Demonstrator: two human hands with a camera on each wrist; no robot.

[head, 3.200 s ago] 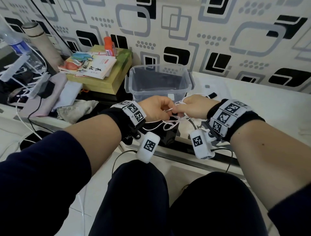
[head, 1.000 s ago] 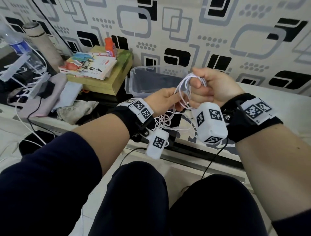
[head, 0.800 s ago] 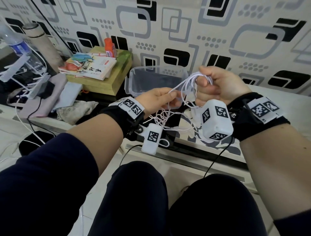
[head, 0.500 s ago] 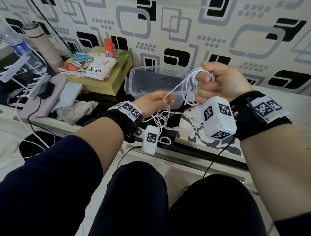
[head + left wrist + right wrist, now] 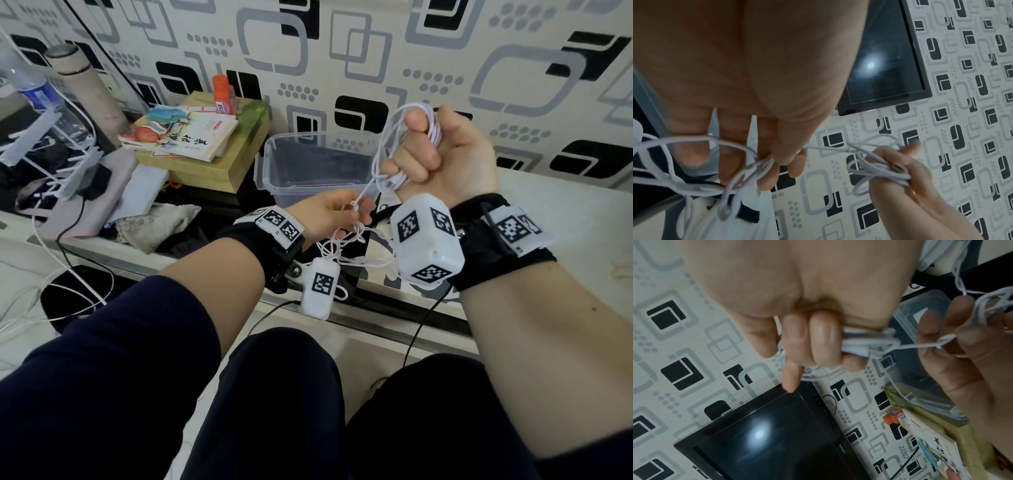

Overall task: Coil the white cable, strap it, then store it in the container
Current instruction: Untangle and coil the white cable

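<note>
The white cable (image 5: 385,161) looks thin, light and limp: the right hand (image 5: 445,154) fists its wound loops, raised just near of the container (image 5: 274,164). Lower left, the left hand (image 5: 329,216) pinches the slack strand, whose tangled tail hangs below; that strand seems the place to grip.

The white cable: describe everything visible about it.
The white cable is thin, round and flexible, like an earphone lead. Several loops are bunched in the fist of the right hand, raised before the clear plastic container. One strand runs down to the left hand, which pinches it; loose tangled loops hang below.
</note>
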